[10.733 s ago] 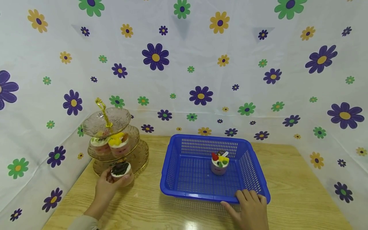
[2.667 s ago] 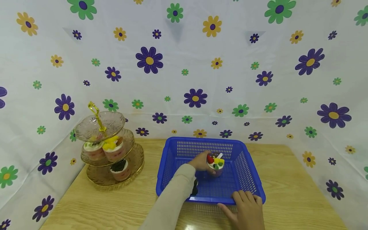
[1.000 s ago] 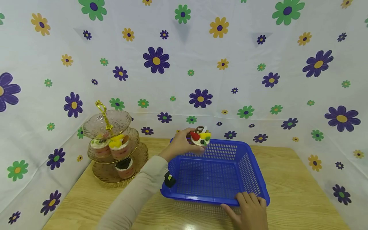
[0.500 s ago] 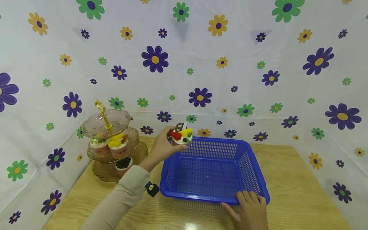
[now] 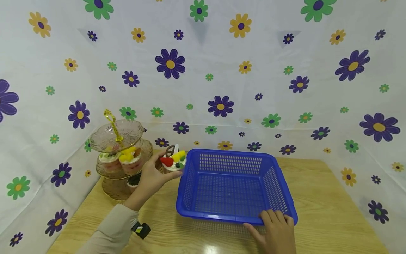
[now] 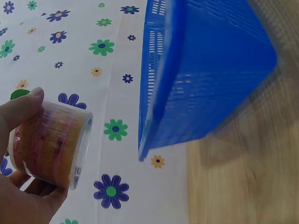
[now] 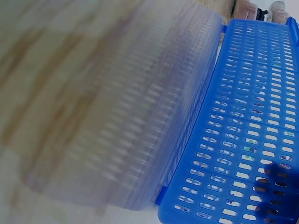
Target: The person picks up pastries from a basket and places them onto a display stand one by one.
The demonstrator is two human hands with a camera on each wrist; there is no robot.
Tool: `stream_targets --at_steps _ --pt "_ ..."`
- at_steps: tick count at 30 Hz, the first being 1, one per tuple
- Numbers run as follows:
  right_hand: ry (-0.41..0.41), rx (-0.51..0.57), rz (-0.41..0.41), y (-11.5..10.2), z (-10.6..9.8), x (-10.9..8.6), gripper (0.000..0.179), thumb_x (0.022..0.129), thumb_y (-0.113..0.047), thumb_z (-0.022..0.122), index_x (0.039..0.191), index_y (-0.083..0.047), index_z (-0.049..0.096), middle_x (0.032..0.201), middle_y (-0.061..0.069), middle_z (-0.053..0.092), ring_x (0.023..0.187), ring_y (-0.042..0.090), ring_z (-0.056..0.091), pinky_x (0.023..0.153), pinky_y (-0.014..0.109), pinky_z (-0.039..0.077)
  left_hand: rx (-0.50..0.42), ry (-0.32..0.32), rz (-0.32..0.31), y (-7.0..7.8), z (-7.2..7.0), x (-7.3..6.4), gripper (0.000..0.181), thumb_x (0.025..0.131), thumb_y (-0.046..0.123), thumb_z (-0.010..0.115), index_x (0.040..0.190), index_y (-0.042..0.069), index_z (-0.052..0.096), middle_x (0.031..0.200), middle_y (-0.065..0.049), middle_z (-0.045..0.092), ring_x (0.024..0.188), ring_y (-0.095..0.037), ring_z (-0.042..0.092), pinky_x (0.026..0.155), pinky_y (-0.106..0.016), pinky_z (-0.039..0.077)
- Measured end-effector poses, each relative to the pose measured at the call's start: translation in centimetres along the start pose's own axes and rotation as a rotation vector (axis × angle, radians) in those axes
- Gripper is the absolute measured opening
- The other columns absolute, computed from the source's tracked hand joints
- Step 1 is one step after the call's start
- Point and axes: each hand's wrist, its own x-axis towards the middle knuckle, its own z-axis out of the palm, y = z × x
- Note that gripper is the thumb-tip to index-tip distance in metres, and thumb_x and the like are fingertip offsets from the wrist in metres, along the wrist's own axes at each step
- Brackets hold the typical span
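Note:
My left hand holds a clear dessert cup between thumb and fingers, just left of the blue basket. Strawberry, yellow fruit, a dark pretzel shape and a white stick top the cup. In the left wrist view the layered side of this cup shows, tipped sideways in that picture. My right hand grips the near right rim of the blue plastic basket, fingers over the edge and thumb outside. The basket's bare slatted floor shows.
A three-tier stand with a gold handle is at the left. On its middle tier sit a yellow-topped cup and a green-topped cup. A dark-topped cup on the bottom tier is partly behind my left hand. A flowered cloth hangs behind.
My left hand has lifted the fruit-topped cup out of the basket and carried it left, past the rim toward the stand. Earlier the dark-topped cup went onto the bottom tier. My right hand stays put.

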Motion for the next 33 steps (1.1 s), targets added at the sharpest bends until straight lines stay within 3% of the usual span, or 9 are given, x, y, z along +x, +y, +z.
stream_targets --at_steps 6,11,18,21,25,30,32,33 --pt "-0.005 0.000 -0.005 -0.2 0.0 0.0 0.054 0.069 -0.065 0.069 0.074 -0.013 0.055 0.071 0.001 0.053 0.070 0.023 0.053 0.069 0.044 0.035 0.023 0.020 -0.099 -1.3 -2.6 -2.1 0.089 0.068 0.023 0.089 0.141 0.003 0.042 0.138 -0.018 0.049 0.124 -0.030 0.052 0.099 -0.036 0.045" --pt "-0.001 0.006 -0.005 -0.1 0.0 0.1 0.054 0.071 -0.066 0.068 0.075 -0.013 0.056 0.071 0.001 0.053 0.071 0.023 0.053 0.070 0.044 0.035 0.058 0.043 -0.141 -2.2 -4.3 -3.8 0.086 0.069 0.022 0.088 0.139 0.000 0.043 0.139 -0.022 0.045 0.127 -0.033 0.049 0.098 -0.033 0.044" --pt "0.054 0.036 -0.051 0.2 0.3 0.2 0.060 0.079 -0.072 0.056 0.075 -0.012 0.056 0.072 0.002 0.053 0.069 0.023 0.052 0.069 0.043 0.034 0.008 0.019 -0.251 -3.0 -5.9 -6.3 0.089 0.073 0.019 0.085 0.142 -0.002 0.033 0.142 -0.021 0.040 0.129 -0.035 0.045 0.086 -0.006 0.042" --pt "0.063 0.038 -0.056 0.3 0.3 0.2 0.063 0.081 -0.074 0.050 0.075 -0.012 0.055 0.071 0.002 0.053 0.069 0.023 0.051 0.069 0.043 0.034 -0.014 0.011 -0.285 -3.6 -6.2 -7.2 0.089 0.074 0.020 0.084 0.142 -0.003 0.030 0.142 -0.021 0.037 0.130 -0.037 0.043 0.085 -0.006 0.042" --pt "0.059 0.031 -0.047 0.3 0.2 0.2 0.062 0.080 -0.073 0.052 0.075 -0.012 0.056 0.071 0.002 0.054 0.069 0.024 0.052 0.069 0.043 0.034 0.027 0.022 -0.336 -4.8 -6.6 -8.0 0.090 0.074 0.024 0.084 0.140 -0.002 0.029 0.141 -0.020 0.036 0.130 -0.036 0.043 0.086 -0.004 0.040" --pt "0.053 0.023 -0.040 0.3 0.2 0.1 0.061 0.078 -0.072 0.055 0.075 -0.011 0.056 0.071 0.002 0.054 0.069 0.023 0.052 0.069 0.043 0.035 0.088 0.057 -0.458 -6.5 -7.3 -9.0 0.097 0.072 0.030 0.085 0.141 -0.005 0.026 0.143 -0.025 0.034 0.132 -0.039 0.039 0.097 -0.024 0.045" --pt "0.047 0.022 -0.036 0.3 0.2 0.0 0.062 0.079 -0.073 0.053 0.075 -0.012 0.056 0.071 0.002 0.054 0.068 0.023 0.052 0.069 0.043 0.034 0.079 0.082 -0.505 -7.1 -7.7 -9.4 0.101 0.072 0.031 0.085 0.142 -0.006 0.023 0.144 -0.027 0.031 0.133 -0.041 0.037 0.097 -0.029 0.046" --pt "0.047 0.023 -0.035 0.3 0.2 0.0 0.062 0.080 -0.073 0.053 0.075 -0.011 0.056 0.071 0.002 0.054 0.068 0.023 0.052 0.069 0.043 0.035 0.074 0.101 -0.525 -7.4 -7.9 -9.6 0.102 0.072 0.032 0.085 0.143 -0.006 0.022 0.144 -0.027 0.031 0.132 -0.040 0.038 0.094 -0.024 0.047"
